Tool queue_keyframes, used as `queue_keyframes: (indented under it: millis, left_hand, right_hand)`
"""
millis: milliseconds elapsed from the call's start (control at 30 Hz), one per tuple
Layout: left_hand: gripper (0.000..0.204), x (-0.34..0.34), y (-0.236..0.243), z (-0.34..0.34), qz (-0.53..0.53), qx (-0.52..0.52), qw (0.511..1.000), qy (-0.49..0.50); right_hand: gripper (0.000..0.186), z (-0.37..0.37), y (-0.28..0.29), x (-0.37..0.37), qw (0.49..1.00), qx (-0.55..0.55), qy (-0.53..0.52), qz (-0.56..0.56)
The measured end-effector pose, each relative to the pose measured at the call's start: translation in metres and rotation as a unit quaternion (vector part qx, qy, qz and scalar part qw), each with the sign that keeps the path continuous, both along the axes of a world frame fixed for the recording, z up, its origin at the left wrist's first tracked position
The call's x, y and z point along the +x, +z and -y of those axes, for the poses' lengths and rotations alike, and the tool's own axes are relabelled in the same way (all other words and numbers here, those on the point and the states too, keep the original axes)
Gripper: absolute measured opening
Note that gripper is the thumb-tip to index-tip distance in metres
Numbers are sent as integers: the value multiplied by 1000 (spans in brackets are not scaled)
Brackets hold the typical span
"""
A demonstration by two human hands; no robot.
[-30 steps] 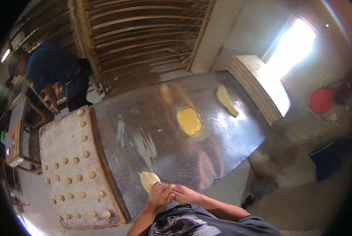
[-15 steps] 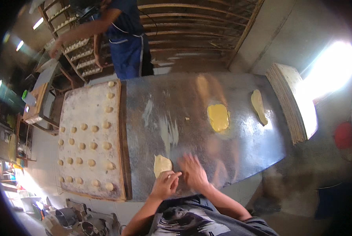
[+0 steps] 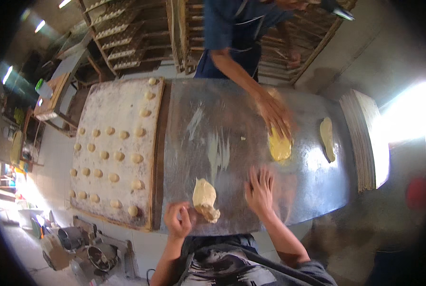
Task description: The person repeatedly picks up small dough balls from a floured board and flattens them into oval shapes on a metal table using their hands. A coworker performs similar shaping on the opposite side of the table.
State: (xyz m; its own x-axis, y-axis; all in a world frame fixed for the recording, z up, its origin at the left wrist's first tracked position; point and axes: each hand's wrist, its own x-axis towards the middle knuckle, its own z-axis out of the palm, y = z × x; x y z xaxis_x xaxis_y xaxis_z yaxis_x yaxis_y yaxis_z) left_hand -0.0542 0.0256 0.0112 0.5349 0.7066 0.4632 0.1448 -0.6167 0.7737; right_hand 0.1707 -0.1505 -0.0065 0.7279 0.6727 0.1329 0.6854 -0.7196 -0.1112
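A pale lump of dough (image 3: pixel 205 196) lies on the metal tabletop near its front edge, its near end ragged. Just left of it is my left hand (image 3: pixel 177 220), fingers curled in and thumb against them; whatever they may hold is hidden. To the right of the dough my right hand (image 3: pixel 260 190) reaches over the tabletop, fingers stretched out and nothing in them. Beyond it, a co-worker's hand (image 3: pixel 275 114) touches a soft yellow, fat-like patch (image 3: pixel 280 148). A long flat piece of dough (image 3: pixel 326 139) lies at the far right.
A floured board (image 3: pixel 109 95) with rows of small dough balls adjoins the metal tabletop (image 3: pixel 184 138) on the left. Stacked boards (image 3: pixel 360 138) stand at its right end. The co-worker (image 3: pixel 232 28) leans over the far edge, before racks (image 3: pixel 117 43) of trays.
My hands have moved apart, the right going right and farther out, the left leaving the dough. The co-worker has come rightward to the table and reached to the yellow patch. The view has shifted.
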Motion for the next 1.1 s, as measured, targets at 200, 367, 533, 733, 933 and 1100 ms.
queue_keyframes:
  millis: [200,367,533,733,933,1100]
  left_hand:
    - [16,-9,8,-2,-21,-92,995,-18]
    - [16,-18,-6,3,-23,-183,983,1]
    - [17,-11,7,-1,-12,-117,992,-48]
    - [17,-12,7,-2,-56,-228,972,-17]
    - [17,-22,9,-8,-52,-237,970,-6]
    - [17,-20,25,-10,-61,-146,984,-79]
  right_hand:
    - [61,-2,-36,-49,974,21,177,-143]
    - [66,-63,-5,9,994,82,-67,-33]
    - [68,-17,-51,-25,995,3,73,-68]
    - [59,-85,-19,-12,995,33,66,-61]
    - [54,-71,-9,22,982,172,-69,-17]
    - [57,-46,-33,-22,971,18,139,-195]
